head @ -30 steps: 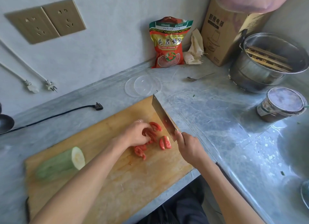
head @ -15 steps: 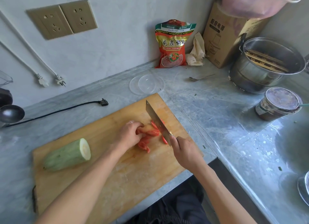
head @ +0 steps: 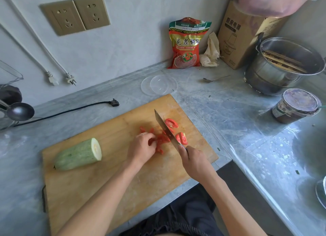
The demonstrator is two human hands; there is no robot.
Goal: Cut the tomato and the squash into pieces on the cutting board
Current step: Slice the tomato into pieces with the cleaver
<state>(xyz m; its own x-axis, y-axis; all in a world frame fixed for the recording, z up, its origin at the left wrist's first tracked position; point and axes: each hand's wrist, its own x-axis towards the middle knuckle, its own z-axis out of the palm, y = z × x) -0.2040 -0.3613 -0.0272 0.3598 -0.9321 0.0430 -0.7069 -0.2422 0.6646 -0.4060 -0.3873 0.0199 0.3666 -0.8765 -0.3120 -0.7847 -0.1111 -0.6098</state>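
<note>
A wooden cutting board (head: 84,186) lies on the grey counter. Red tomato pieces (head: 163,139) are spread near its far right part, with two wedges (head: 181,138) to the right of the blade. My right hand (head: 194,160) grips the handle of a cleaver (head: 165,128), whose blade stands edge-down among the pieces. My left hand (head: 142,147) has its curled fingers pressed on the tomato pieces left of the blade. A pale green squash half (head: 77,154) lies on the board's left side, cut face to the right.
Behind the board lie a clear plastic lid (head: 158,85), a spoon (head: 215,79) and a red packet (head: 187,43). A steel pot (head: 282,68), a lidded tub (head: 296,105) and a cardboard box (head: 241,34) stand at the right. A black cable (head: 70,110) runs at the left.
The cleaver has come down among the tomato pieces, and two wedges now lie to its right. My left hand stays on the pieces at the blade's left.
</note>
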